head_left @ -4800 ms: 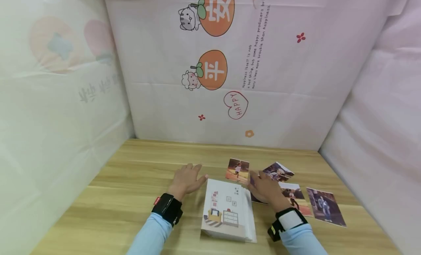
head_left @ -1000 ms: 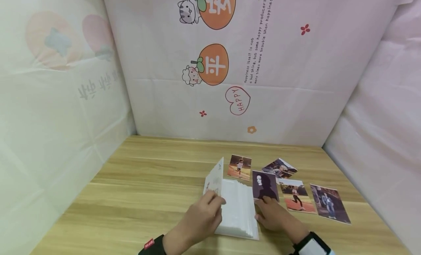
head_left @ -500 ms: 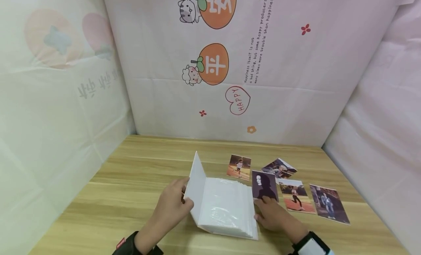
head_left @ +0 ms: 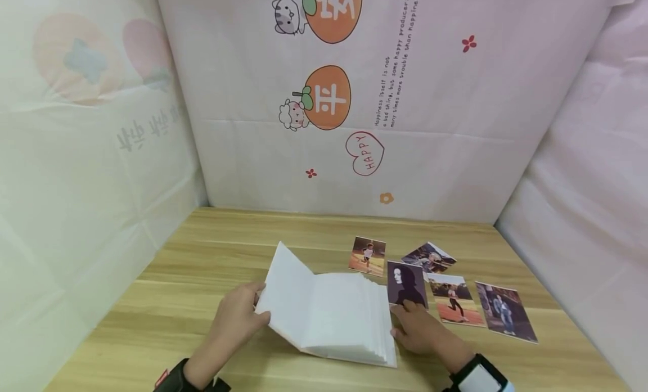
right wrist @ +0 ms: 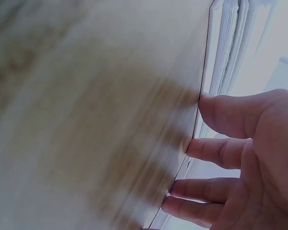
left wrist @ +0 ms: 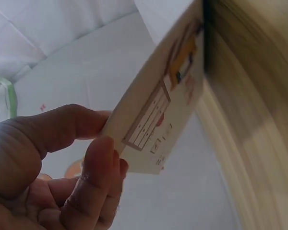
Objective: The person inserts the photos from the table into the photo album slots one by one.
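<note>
A white photo album (head_left: 349,319) lies on the wooden table (head_left: 228,240). Its front cover (head_left: 288,291) stands half raised and tilts to the left. My left hand (head_left: 235,319) pinches the cover's free edge between thumb and fingers; the left wrist view shows the printed cover (left wrist: 168,96) in that left hand (left wrist: 72,163). My right hand (head_left: 417,327) lies flat at the album's right edge. In the right wrist view, the right hand (right wrist: 249,158) has straight fingers touching the page stack (right wrist: 230,43). A dark portrait photo (head_left: 406,284) lies just beyond its fingertips.
Loose photos lie right of the album: a runner photo (head_left: 367,255), a tilted one (head_left: 430,257), a red-track one (head_left: 452,299) and a street one (head_left: 503,311). Printed cloth walls (head_left: 354,127) close in the table at the back and on both sides.
My left hand has swung the album cover up and over to the left, from closed to wide open, baring the white pages. The right hand has stayed at the album's right edge.
</note>
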Tool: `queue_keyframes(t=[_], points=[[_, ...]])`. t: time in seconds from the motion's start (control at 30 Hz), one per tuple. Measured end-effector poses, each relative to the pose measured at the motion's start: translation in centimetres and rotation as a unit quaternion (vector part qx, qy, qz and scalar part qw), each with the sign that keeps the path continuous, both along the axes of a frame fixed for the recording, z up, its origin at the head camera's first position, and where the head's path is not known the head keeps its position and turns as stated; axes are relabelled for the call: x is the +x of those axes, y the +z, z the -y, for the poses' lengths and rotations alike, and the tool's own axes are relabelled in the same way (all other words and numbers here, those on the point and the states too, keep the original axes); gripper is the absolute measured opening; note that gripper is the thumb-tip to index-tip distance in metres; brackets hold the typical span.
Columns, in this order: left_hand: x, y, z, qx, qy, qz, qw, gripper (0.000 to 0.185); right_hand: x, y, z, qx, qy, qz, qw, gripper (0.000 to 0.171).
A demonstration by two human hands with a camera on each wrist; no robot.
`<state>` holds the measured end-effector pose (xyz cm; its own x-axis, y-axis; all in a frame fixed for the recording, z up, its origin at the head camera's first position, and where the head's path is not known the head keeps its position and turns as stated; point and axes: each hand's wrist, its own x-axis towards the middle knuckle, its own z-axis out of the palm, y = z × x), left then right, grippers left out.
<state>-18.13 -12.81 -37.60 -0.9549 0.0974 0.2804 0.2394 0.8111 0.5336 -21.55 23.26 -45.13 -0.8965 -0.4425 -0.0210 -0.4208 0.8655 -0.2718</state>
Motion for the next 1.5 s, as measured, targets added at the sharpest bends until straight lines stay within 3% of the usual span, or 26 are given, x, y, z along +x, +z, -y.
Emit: queue_keyframes(t=[0.13, 0.33, 0.6, 0.83, 1.1, 1.5], points=[[-0.3, -0.7, 1.3, -0.013, 0.014, 0.028, 0.9994, 0.048, 0.0, 0.2, 0.0, 0.001, -0.005, 0.006, 1.0, 0.045], [-0.8, -1.6, 2.4, -0.037, 0.009, 0.064, 0.9972, 0.052, 0.1, 0.3, 0.0, 0.001, -0.009, 0.01, 1.0, 0.046], [-1.3, -3.0, 2.8, -0.063, 0.011, 0.146, 0.9872, 0.056, 0.1, 0.3, 0.2, 0.001, -0.011, 0.017, 1.0, 0.045], [-1.5, -4.4, 2.6, -0.06, -0.011, 0.183, 0.9812, 0.051, 0.1, 0.4, 0.3, 0.003, -0.016, 0.022, 1.0, 0.045], [-1.6, -5.0, 2.1, -0.052, -0.018, 0.2, 0.9783, 0.039, 0.2, 0.5, 0.2, -0.003, -0.015, 0.019, 1.0, 0.045], [-1.5, -5.4, 1.8, -0.078, -0.025, 0.194, 0.9776, 0.03, -0.1, 0.2, 0.0, 0.012, -0.023, 0.026, 0.999, 0.046]])
